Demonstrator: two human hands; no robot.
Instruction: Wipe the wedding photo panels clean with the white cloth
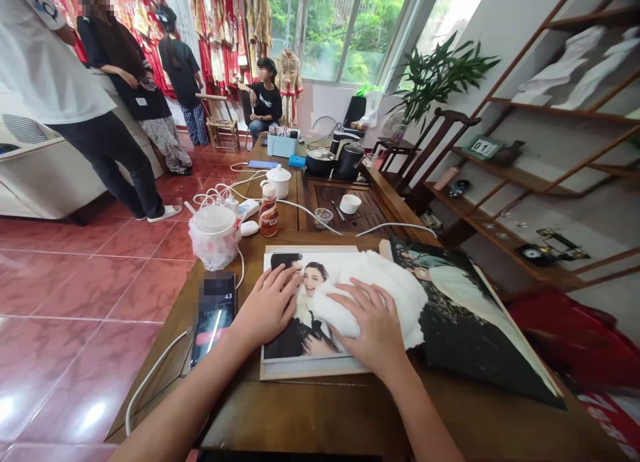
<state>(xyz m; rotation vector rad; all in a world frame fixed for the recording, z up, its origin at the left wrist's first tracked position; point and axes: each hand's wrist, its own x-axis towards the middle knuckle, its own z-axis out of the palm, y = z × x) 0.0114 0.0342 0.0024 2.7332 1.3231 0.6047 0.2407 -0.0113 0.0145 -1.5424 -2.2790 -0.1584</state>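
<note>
A wedding photo print [285, 339] of a couple lies on a pale board [320, 369] at the near middle of the table. My left hand [274, 299] rests flat on its left part, fingers stretched out, holding nothing. Over the right part of the print, my right hand [375, 325] presses a large fluffy wad of white cotton [407, 295], its fingers spread across the top and thumb at the lower edge. The wad hides much of the print's right side. To the right, a second, darker photo print [475, 342] shows a pale gown.
On the left stand a phone [215, 322] with a cable, a bagged white tub [215, 229] and a brown-filled bottle [269, 212]. Farther back are a lidded white cup [279, 181] and a tea tray [320, 195]. Shelves [550, 115] line the right; several people stand or sit beyond.
</note>
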